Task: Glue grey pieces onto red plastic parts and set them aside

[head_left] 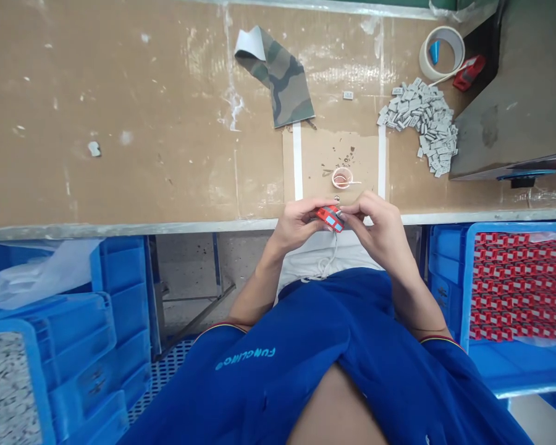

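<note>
A red toy vehicle point(330, 217) with pale blue window panels sits between two bare hands, just over the near edge of the cardboard-covered counter point(143, 123). The left hand point(296, 224) has its grip clamped on the toy's left end, thumb below and forefinger above — a hold that seems meant to steady the body and leave the other end exposed. The right hand point(374, 217) has thumb and forefinger drawn together at that end, pinching what looks like a small grey part point(339, 213) against the toy; the fingertips hide exactly how it sits.

Just beyond the hands stands a small cup point(334, 179) with a thin white stick point(356, 182) lying across its rim, presumably placed there for a short reach. Dark crumbs lie around it, between two white tape strips point(298, 161).

The heap of small grey pieces point(438, 139) lies on the right, probably to suit the right hand, while one single grey piece point(348, 95) lies apart from it. Behind the heap, a tape roll point(425, 62) rings a blue cone point(434, 52), perhaps to keep it from straying. At the person's right, a blue crate point(519, 364) carries red items point(519, 287) in rows — likely for orderly storage.
</note>
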Motion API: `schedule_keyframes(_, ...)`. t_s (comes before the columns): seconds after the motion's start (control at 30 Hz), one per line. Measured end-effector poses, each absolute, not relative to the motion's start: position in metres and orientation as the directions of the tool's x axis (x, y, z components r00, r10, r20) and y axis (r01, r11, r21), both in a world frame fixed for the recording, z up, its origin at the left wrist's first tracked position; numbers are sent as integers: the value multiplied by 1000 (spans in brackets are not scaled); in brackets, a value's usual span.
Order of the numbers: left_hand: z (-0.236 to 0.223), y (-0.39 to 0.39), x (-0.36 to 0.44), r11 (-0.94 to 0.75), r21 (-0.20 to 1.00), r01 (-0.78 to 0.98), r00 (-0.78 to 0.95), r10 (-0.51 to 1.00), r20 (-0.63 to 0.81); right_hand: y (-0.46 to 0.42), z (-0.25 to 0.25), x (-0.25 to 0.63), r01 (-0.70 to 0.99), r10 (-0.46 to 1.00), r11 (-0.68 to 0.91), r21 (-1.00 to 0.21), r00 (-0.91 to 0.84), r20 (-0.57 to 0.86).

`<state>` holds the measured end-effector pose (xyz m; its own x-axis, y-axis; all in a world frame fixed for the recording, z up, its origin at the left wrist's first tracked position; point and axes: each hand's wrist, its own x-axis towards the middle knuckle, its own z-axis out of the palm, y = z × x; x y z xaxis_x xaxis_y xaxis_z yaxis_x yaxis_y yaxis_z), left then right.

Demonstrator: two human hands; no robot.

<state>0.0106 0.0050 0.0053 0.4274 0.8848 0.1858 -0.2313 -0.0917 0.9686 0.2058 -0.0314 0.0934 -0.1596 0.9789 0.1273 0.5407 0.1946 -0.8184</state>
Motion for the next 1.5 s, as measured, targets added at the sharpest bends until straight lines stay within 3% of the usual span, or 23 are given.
schedule_keyframes(0.27, 7, 4, 6, -235, 971, -44, 419, 878, 232, -27, 106, 199, 776, 963, 228, -588, -269, 19)
schedule_keyframes(0.5, 11, 5, 10, -271, 962, -36, 394, 881, 263, -29, 104, 202, 568, 987, 119, -814, -155, 37)
schedule_keyframes(0.63, 12, 5, 10, -294, 955, -38, 412, 866, 283, -33, 101, 206, 502, 994, 49, -863, -106, -5)
schedule_keyframes(0.87, 10, 5, 9, -286, 958, -25, 433, 861, 268, -30, 104, 211, 535, 987, 47, -844, -157, -44)
schedule_keyframes(1.1, 10, 3, 7, -282, 959, 19, 417, 874, 249, -42, 93, 194, 685, 995, 97, -722, -72, 66)
schedule_keyframes(1.3, 11, 3, 5, -266, 963, 34, 447, 866, 224, -47, 95, 191, 746, 984, 173, -643, -151, 90)
schedule_keyframes(1.5, 14, 6, 1, -281, 957, 65, 513, 832, 210, -45, 91, 202, 656, 973, 203, -727, -217, 75)
